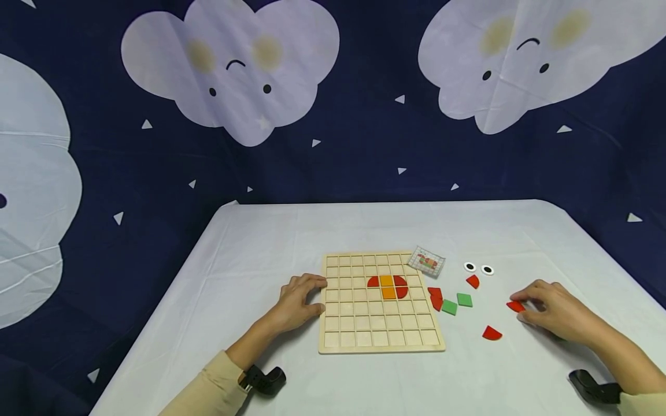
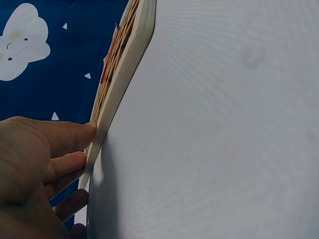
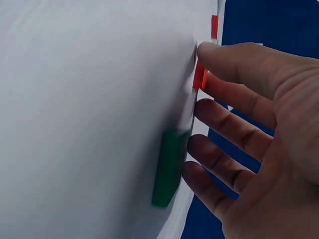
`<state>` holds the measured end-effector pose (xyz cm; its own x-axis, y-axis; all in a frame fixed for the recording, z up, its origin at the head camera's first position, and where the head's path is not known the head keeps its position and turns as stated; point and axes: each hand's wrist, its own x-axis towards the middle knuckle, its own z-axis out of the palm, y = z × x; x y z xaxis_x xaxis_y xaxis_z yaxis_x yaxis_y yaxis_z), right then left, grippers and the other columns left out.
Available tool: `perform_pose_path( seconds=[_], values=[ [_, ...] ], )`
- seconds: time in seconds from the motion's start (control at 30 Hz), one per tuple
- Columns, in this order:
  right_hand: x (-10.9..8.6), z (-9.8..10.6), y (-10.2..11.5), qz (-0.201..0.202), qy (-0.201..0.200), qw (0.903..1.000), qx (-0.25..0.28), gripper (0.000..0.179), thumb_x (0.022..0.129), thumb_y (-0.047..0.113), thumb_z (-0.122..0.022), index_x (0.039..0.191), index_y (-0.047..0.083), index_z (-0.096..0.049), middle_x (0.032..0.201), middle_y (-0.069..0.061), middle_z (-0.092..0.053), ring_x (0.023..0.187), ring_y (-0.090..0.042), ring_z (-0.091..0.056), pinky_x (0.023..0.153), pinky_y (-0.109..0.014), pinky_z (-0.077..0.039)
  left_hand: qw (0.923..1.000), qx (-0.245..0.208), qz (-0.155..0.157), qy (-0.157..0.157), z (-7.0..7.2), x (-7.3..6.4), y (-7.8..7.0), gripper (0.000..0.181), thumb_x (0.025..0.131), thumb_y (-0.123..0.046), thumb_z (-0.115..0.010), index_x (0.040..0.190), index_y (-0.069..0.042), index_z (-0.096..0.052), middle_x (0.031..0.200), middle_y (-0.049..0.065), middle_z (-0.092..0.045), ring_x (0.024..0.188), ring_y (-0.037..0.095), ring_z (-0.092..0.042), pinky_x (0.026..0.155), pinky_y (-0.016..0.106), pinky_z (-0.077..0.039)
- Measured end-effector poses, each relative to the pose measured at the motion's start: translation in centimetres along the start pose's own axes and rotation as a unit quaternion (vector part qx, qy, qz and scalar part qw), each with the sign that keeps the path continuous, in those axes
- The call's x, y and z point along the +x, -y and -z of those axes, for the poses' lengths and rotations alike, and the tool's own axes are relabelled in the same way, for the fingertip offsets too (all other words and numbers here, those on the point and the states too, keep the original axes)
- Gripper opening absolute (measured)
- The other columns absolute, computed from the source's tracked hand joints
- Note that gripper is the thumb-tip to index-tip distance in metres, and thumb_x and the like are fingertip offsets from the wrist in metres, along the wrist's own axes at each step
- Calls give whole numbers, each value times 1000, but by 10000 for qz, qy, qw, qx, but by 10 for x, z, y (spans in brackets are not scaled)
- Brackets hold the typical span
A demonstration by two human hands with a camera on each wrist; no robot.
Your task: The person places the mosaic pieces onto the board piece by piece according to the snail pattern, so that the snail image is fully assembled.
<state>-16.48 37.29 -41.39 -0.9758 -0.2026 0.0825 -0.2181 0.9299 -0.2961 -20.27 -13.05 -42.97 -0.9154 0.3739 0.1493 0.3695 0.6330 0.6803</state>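
Note:
A wooden grid board [image 1: 359, 323] lies on the table, with red curved pieces [image 1: 401, 287] and orange squares [image 1: 387, 281] set in its cells. My left hand [image 1: 299, 303] rests at the board's left edge, thumb and fingertips touching the rim; the left wrist view shows the fingers [image 2: 65, 164] fairly straight against it. To the right of the board, my right hand [image 1: 559, 309] pinches a red quarter-circle piece [image 1: 515, 306] between thumb and index finger, low over the table. In the right wrist view a green piece [image 3: 169, 169] lies below the other fingers.
Between board and right hand lie green pieces [image 1: 465, 300], red pieces [image 1: 436, 299], another red piece [image 1: 491, 333] nearer the front, one red piece [image 1: 472, 281] farther back, and two eye discs [image 1: 470, 267]. A small pattern card [image 1: 428, 261] overlaps the board's back right corner.

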Motion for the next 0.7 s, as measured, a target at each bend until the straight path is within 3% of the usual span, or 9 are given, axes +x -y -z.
perform_pose_path(
  seconds=[0.47,0.7],
  values=[
    [-3,-1,-7,-4,-207,9998,-35,26,74,26,-77,96,13,-71,96,0,-65,82,-6,-45,66,-24,-36,9999,-46,95,-5,0,0,-1,43,79,-11,-69,121,-5,-60,131,3,-54,118,24,-41,98,48,-22],
    [3,3,10,147,-431,9989,59,26,74,28,-78,95,15,-71,97,-1,-66,86,-11,-47,67,-25,-38,9999,-39,97,8,0,0,-2,43,80,-11,-69,121,-5,-60,131,3,-54,117,24,-41,97,47,-22]
  ],
)
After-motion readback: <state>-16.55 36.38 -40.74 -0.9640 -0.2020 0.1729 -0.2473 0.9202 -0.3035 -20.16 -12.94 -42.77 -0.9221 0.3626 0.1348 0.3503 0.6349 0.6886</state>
